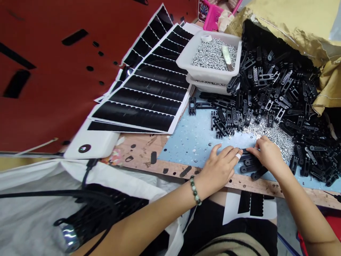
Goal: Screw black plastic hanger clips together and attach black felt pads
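Observation:
My left hand [222,169], with a green beaded bracelet and white tape on one finger, lies over the blue work surface, its fingertips at a black plastic slotted bar [247,156]. My right hand [268,153] comes in from the other side, its fingers pinching that bar's end. Several similar bars [252,166] lie under and just beyond my hands. Behind them rises a large heap of black slotted parts [277,90]. Loose silver screws [270,132] are spilled just above my right hand.
A white tub of silver screws [213,55] sits on a second tub. Black scalloped sticker sheets [146,92] overlap a red board [53,71]. A gold foil bag [293,28] lies at the back right. A white sack [39,185] lies below the table's wooden edge [181,170].

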Action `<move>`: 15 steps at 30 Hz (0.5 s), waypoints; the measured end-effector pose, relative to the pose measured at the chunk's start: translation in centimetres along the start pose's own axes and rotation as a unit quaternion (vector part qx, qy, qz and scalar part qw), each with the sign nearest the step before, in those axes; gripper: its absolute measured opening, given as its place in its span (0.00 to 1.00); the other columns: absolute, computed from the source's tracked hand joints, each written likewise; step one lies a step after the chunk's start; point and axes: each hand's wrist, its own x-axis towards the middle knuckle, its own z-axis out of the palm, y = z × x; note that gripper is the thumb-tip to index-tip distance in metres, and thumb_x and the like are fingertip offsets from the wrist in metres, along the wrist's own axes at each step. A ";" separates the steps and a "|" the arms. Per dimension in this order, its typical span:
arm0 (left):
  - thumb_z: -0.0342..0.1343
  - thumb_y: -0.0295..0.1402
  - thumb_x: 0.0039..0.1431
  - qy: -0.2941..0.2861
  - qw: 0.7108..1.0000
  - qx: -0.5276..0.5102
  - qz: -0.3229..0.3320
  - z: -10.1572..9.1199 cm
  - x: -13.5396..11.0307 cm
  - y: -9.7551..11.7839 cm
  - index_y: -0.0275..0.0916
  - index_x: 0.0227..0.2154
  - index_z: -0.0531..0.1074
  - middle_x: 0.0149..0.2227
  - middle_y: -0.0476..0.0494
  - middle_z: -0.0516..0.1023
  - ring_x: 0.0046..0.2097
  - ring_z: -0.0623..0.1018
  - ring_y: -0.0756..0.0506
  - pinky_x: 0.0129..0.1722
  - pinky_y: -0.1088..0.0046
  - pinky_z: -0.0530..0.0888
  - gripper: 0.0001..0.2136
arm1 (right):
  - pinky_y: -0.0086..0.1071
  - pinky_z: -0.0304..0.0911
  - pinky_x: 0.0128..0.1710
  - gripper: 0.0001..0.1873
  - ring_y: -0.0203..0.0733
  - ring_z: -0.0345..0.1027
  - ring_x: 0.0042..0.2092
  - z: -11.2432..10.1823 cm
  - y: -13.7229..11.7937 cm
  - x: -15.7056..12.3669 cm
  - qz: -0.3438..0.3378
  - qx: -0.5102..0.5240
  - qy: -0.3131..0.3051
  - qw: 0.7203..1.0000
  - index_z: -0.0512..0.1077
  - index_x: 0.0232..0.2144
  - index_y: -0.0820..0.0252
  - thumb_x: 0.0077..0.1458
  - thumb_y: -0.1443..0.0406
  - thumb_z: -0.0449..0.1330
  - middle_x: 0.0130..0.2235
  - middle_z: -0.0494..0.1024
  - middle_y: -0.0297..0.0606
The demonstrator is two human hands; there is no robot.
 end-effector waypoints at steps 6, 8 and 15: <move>0.50 0.31 0.57 0.015 0.997 -0.068 -0.019 -0.1 0.4 0.1 0.35 0.55 0.62 0.53 0.35 0.68 0.53 0.67 0.37 0.55 0.52 0.60 0.22 | 0.43 0.64 0.42 0.19 0.49 0.65 0.44 -0.7 1.7 -3.5 -0.060 0.033 0.146 0.987 0.65 0.44 0.59 0.56 0.53 0.58 0.43 0.69 0.46; 0.55 0.38 0.55 0.031 0.994 -0.100 -0.017 0.2 0.6 0.1 0.32 0.58 0.57 0.55 0.31 0.64 0.55 0.65 0.36 0.54 0.54 0.63 0.30 | 0.43 0.64 0.45 0.13 0.47 0.65 0.45 -0.1 2.5 -5.9 -0.078 0.090 0.164 0.979 0.64 0.45 0.59 0.60 0.59 0.53 0.41 0.70 0.45; 0.48 0.31 0.62 0.026 0.995 -0.085 0.049 0.5 1.2 1.1 0.36 0.45 0.69 0.47 0.39 0.73 0.51 0.68 0.38 0.50 0.56 0.62 0.11 | 0.48 0.61 0.52 0.17 0.49 0.63 0.51 0.8 4.7 -7.7 -0.093 0.081 0.089 0.988 0.65 0.52 0.55 0.62 0.68 0.47 0.49 0.72 0.44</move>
